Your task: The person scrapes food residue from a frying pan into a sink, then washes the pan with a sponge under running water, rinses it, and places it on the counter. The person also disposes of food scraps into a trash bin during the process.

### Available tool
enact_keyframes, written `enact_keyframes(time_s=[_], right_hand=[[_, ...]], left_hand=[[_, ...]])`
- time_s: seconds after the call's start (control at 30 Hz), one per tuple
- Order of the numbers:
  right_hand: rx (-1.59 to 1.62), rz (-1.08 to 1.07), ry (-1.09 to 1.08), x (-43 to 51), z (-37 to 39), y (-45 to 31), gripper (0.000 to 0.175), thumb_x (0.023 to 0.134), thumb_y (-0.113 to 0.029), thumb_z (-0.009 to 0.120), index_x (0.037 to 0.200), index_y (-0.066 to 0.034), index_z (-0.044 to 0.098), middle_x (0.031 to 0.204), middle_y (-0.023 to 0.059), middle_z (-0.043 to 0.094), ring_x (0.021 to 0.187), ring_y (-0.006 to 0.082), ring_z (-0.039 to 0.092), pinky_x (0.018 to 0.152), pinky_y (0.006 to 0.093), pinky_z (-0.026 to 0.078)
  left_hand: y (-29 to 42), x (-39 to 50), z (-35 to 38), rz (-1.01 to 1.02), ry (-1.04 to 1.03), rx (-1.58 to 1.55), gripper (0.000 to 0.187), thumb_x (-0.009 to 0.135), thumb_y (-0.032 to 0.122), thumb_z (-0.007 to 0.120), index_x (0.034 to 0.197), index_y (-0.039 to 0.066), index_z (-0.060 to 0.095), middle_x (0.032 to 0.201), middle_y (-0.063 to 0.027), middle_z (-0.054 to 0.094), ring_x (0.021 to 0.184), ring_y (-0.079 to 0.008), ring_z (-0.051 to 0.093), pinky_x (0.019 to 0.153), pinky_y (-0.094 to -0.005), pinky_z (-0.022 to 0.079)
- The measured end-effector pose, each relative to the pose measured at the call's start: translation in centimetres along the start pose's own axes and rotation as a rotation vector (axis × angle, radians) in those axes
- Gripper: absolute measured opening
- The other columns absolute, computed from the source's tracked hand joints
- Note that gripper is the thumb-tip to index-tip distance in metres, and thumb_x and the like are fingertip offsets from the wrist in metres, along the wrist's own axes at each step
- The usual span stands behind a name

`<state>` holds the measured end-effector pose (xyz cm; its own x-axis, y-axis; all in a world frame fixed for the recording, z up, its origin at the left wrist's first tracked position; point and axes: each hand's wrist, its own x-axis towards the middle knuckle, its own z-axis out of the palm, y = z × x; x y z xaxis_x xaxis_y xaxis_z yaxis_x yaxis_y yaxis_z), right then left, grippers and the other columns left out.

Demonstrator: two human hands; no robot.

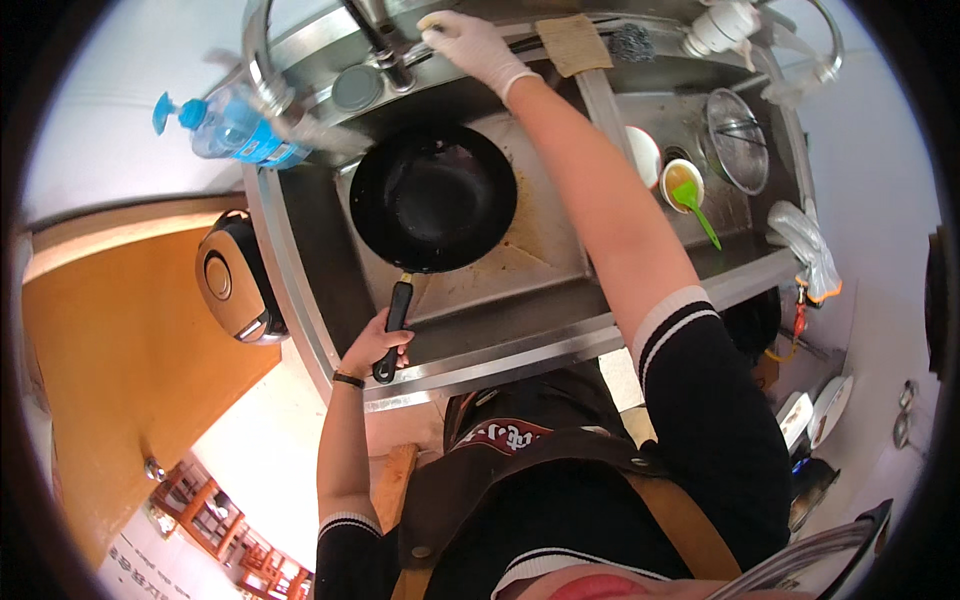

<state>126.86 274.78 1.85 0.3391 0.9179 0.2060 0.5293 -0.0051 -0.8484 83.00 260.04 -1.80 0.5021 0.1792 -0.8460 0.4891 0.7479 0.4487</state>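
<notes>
My bare left hand [377, 345] is closed around the black handle [394, 322] of a dark wok [439, 199]. The wok rests in the large left basin of a stainless steel sink [480, 341], its handle towards me. My right hand [472, 49], in a white glove, reaches over the basin to the back ledge, beside the base of a black and chrome tap [390, 64]. Something yellowish shows at its fingertips, too small to name. Whether the fingers grip it or a tap part is unclear. A round grey lid [358, 88] lies left of the tap.
Left stand a pump bottle of blue-labelled liquid [240, 131] and a rice cooker [236, 281]. A beige cloth pad [574, 45] and a steel scourer [631, 43] lie behind the divider. The right basin holds a bowl [680, 176] with a green brush [697, 206] and a strainer [739, 142].
</notes>
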Motion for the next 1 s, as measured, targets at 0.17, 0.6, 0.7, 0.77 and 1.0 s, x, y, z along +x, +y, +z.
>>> enact_keyframes(time_s=[0.17, 0.6, 0.7, 0.77, 1.0], right_hand=[[-0.289, -0.251, -0.034, -7.4, -3.6, -5.0, 0.021, 0.083, -0.019, 0.048, 0.088, -0.0056, 0.063, 0.086, 0.0182, 0.064, 0.082, 0.0367, 0.061, 0.071, 0.0447, 0.049], [-0.170, 0.856, 0.881, -63.9, -31.4, 7.1, 0.019, 0.089, -0.013, 0.060, 0.102, -0.0032, 0.069, 0.100, 0.0103, 0.069, 0.093, 0.0206, 0.065, 0.085, 0.0284, 0.050], [-0.031, 1.162, 1.123, -74.1, -37.9, 17.1, 0.021, 0.086, -0.010, 0.060, 0.104, -0.0024, 0.069, 0.090, 0.0077, 0.071, 0.084, 0.0136, 0.066, 0.078, 0.0248, 0.050], [-0.273, 1.193, 1.103, -78.9, -40.9, 24.6, 0.020, 0.086, -0.010, 0.058, 0.102, -0.0053, 0.069, 0.094, 0.0120, 0.070, 0.088, 0.0224, 0.067, 0.080, 0.0299, 0.052], [-0.626, 1.422, 0.106, -85.0, -44.4, 44.1, 0.033, 0.086, -0.004, 0.047, 0.115, -0.0087, 0.064, 0.125, 0.0146, 0.058, 0.103, 0.0308, 0.062, 0.087, 0.0399, 0.050]], left_hand=[[-0.6, 1.6, -3.0, 0.071, 0.426, 1.125, 0.035, 0.075, 0.027, 0.067, 0.096, 0.001, 0.056, 0.083, -0.0192, 0.067, 0.071, -0.0290, 0.068, 0.067, -0.0394, 0.052], [5.3, -1.0, 24.9, 0.742, 0.329, 1.188, 0.025, 0.090, 0.008, 0.061, 0.114, 0.000, 0.060, 0.101, -0.0118, 0.067, 0.090, -0.0188, 0.065, 0.078, -0.0300, 0.052], [2.6, 3.2, 44.5, 0.792, -0.050, 1.074, 0.019, 0.090, 0.004, 0.061, 0.108, -0.002, 0.063, 0.095, -0.0084, 0.067, 0.085, -0.0121, 0.063, 0.073, -0.0261, 0.051], [-1.9, 9.0, 56.9, 0.664, -0.293, 1.090, 0.012, 0.089, 0.003, 0.062, 0.098, -0.002, 0.066, 0.091, -0.0098, 0.067, 0.081, -0.0148, 0.063, 0.073, -0.0269, 0.051], [-16.6, 40.2, 84.7, 0.617, -0.263, 1.727, 0.032, 0.083, 0.039, 0.065, 0.096, 0.010, 0.069, 0.099, -0.0098, 0.067, 0.094, -0.0311, 0.064, 0.078, -0.0415, 0.051]])
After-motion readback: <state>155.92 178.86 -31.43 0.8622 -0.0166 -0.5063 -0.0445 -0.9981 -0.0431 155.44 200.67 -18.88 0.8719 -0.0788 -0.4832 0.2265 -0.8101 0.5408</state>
